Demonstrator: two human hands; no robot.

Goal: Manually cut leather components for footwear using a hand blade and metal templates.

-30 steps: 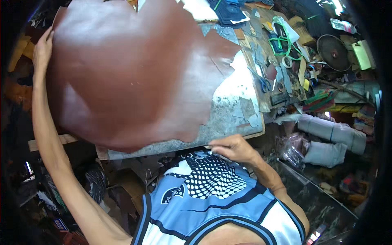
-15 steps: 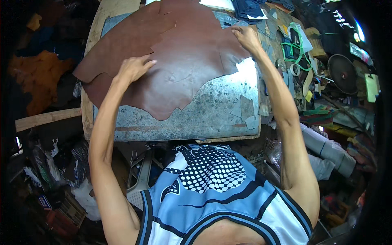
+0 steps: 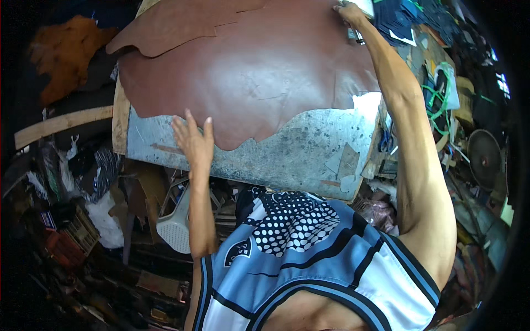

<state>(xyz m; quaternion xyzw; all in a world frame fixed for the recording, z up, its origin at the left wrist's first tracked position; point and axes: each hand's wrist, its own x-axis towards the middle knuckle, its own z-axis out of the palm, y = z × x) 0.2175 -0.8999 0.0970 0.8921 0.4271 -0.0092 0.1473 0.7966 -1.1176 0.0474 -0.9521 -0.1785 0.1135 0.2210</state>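
Observation:
A large, smooth brown leather hide [image 3: 254, 77] spreads over the grey metal-topped table [image 3: 281, 165], its wavy near edge lying short of the table's front. Another brown leather piece [image 3: 176, 25] overlaps it at the far left. My left hand [image 3: 193, 140] is open with fingers spread, at the hide's near edge and over the bare metal. At the far right, my right hand [image 3: 350, 14] has its fingers bent closed at the hide's edge, pinching it. Just below that hand shows a small dark and shiny object [image 3: 357, 36], too small to name.
Dark blue cut pieces [image 3: 395, 22] are stacked beyond my right arm. Grey scraps [image 3: 348, 160] lie at the table's near right corner. A wooden plank [image 3: 63, 126] and an orange-brown hide [image 3: 69, 52] are to the left. A pale stool [image 3: 176, 226] stands below the front edge.
My right hand has reached farther away. My left hand has come off the leather's middle to the near edge and spread its fingers. The upper leather piece sits farther off; the view has turned.

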